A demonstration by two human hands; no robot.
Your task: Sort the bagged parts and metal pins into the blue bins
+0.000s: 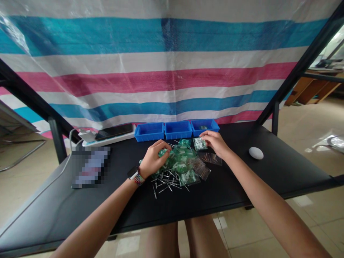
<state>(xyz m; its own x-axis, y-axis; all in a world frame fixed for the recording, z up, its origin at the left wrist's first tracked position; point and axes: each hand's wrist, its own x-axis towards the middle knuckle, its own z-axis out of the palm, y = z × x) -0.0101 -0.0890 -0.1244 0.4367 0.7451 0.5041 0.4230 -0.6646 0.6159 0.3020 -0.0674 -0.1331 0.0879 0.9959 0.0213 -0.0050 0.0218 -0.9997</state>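
My right hand (216, 143) pinches a small clear packet (200, 144) of silvery pieces, just in front of the right-hand blue bin (205, 125). My left hand (155, 159) rests at the left of a pile, its fingers curled closed against the green packets (182, 157). Whatever those fingertips grip is hidden among the packets. Loose silver pins that look like blind rivets (168, 181) spill out at the pile's near side. Clear packets of brownish pieces (201, 168) lie at its right. A few small packets show inside the right-hand bin.
Two more blue bins (149, 132) stand in a row with it at the back. Left of them, a phone (115, 131) lies on a white power strip (107, 140). A blurred-out device (92, 166) lies nearer. At right is a white mouse (256, 153). A striped sheet (172, 79) hangs behind.
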